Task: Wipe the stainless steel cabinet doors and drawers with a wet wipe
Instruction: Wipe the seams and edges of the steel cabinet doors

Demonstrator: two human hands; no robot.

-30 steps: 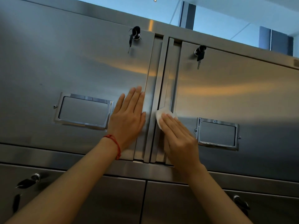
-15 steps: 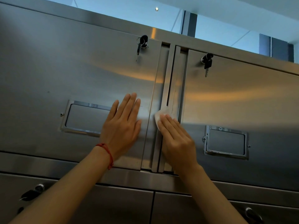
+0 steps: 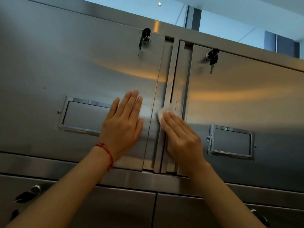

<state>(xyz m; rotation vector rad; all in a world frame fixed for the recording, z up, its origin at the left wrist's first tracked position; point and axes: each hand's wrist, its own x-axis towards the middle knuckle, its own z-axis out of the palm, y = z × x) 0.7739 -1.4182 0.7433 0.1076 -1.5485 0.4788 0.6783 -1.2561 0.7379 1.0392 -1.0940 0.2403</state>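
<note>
1. At the centre seam (image 3: 166, 112) between the two upper doors, we press the wet wipe (image 3: 164, 111) under the flat fingers of our right hand (image 3: 181, 137).
2. Left of the seam, our left hand (image 3: 122, 124) lies spread flat on the left door (image 3: 65, 63).
3. Risk: the wipe may snag in the seam.
4. Count: two hands, two keys in the upper locks, two label frames.

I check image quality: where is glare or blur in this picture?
Head view: orange glare bands cross the left door and right door; the left hand has soft, slightly blurred edges; wide-angle lens bends the cabinet top edge.
</note>
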